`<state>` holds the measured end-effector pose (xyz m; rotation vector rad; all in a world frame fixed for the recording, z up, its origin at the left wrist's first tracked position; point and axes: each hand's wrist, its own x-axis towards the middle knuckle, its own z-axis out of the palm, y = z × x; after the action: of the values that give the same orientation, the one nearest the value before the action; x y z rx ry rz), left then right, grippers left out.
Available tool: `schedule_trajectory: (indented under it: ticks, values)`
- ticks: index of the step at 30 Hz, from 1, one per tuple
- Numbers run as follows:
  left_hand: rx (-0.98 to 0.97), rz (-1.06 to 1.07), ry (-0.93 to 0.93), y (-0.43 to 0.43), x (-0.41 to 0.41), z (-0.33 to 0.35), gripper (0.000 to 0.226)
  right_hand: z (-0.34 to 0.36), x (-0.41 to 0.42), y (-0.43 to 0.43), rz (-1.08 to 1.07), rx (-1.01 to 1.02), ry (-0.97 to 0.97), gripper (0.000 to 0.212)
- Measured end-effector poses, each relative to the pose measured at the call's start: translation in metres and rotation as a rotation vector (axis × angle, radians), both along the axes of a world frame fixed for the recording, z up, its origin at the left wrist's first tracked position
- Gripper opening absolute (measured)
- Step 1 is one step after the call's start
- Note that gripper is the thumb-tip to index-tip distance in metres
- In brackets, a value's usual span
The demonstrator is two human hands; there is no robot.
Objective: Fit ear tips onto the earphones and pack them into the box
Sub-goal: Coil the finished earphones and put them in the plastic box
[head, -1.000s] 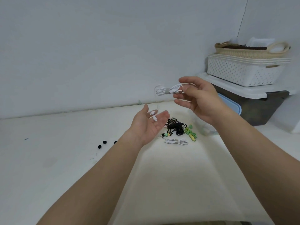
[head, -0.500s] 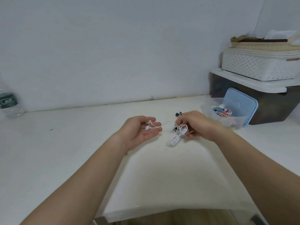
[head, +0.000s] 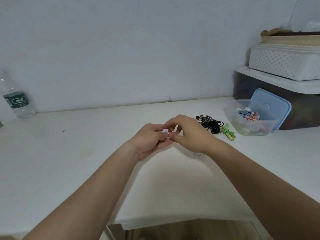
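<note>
While the left hand (head: 149, 141) and right hand (head: 188, 134) pinch the white earbud (head: 165, 131) left of the box (head: 231, 116), any slack grip could drop it.

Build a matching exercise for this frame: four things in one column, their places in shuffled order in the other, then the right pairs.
Things:
1. water bottle
2. black earphones
3. white earbud
4. blue lid

Places:
A. leaning against the clear box
B. gripped in the left hand, with the right hand close against it
C. standing at the far left of the table
D. lying on the table beside the green earphones

Pairs: 1-C, 2-D, 3-B, 4-A
</note>
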<state>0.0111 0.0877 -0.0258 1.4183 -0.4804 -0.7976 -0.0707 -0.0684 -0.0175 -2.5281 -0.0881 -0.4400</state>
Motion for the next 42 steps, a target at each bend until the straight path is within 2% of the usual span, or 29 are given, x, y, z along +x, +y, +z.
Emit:
schedule_trajectory:
  ticks: [7,12,14,19,24,26,29,32,38,42]
  values:
    - [0.037,-0.080,-0.032,0.003,0.005,0.001,0.025,-0.010,0.012,-0.001,0.001,0.082,-0.057,0.014]
    - [0.017,-0.118,-0.042,0.001,0.003,-0.001,0.025,-0.009,0.012,-0.004,-0.002,0.115,-0.048,0.021]
    - [0.057,-0.088,-0.143,0.000,-0.001,-0.002,0.029,-0.006,0.013,-0.009,-0.042,0.189,-0.060,0.019]
    - [0.344,0.022,-0.643,-0.009,-0.009,-0.009,0.030,-0.003,0.017,-0.024,-0.125,0.567,-0.072,0.011]
    - [0.479,-0.013,-0.845,-0.010,-0.006,-0.011,0.039,-0.004,0.027,-0.019,-0.120,0.671,-0.076,0.010]
    - [0.457,0.016,-0.852,-0.002,0.003,-0.005,0.032,-0.003,0.034,-0.015,-0.115,0.690,-0.071,0.010]
    - [0.391,0.186,-0.808,0.021,0.027,0.007,0.006,-0.002,0.045,-0.006,-0.095,0.724,-0.017,0.011]
    - [0.466,0.273,-0.775,0.053,0.056,0.015,0.008,-0.001,0.056,0.004,-0.057,0.790,0.048,0.011]
    - [0.749,0.047,-0.769,0.095,0.079,0.015,0.006,-0.013,0.067,0.018,-0.003,0.868,0.108,0.011]
    - [0.772,-0.004,-0.720,0.099,0.079,0.005,0.004,-0.021,0.071,0.022,0.014,0.882,0.108,0.011]
